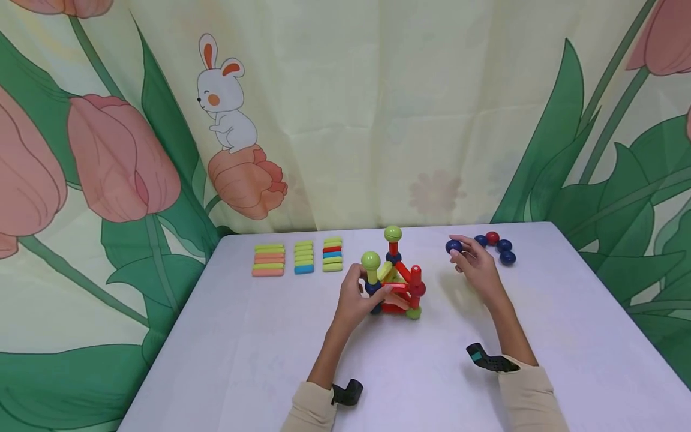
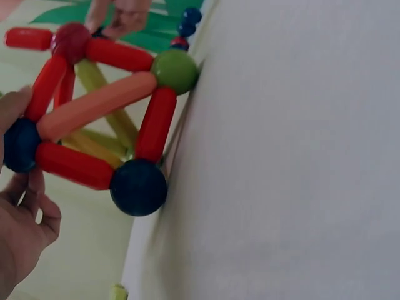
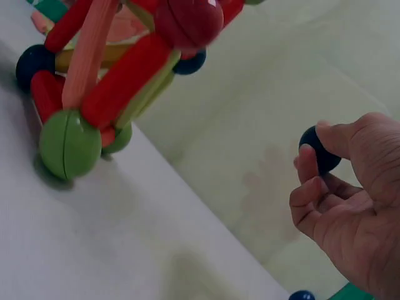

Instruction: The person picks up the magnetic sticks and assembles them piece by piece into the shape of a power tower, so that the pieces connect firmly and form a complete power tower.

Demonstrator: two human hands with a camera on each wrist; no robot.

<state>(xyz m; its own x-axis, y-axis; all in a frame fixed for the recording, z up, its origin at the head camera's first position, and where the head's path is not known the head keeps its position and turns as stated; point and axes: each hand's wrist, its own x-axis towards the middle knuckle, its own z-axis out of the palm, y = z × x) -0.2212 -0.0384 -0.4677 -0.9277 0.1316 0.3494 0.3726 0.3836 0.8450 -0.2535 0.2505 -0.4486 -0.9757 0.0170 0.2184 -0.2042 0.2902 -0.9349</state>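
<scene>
Near the middle of the table stands a structure of rods and balls, built from red, salmon and yellow-green rods joined at blue, red and green balls. My left hand grips its left side, thumb and fingers around a dark blue ball at a corner. Two green balls top upright rods, while a short red rod points up from the red ball. To the right, my right hand pinches a loose dark blue ball between thumb and fingers, above the table and apart from the structure.
Loose balls, one red and several dark blue, lie at the back right. At the back left, rods are laid out in three groups: left, middle and right. A printed curtain hangs behind the table.
</scene>
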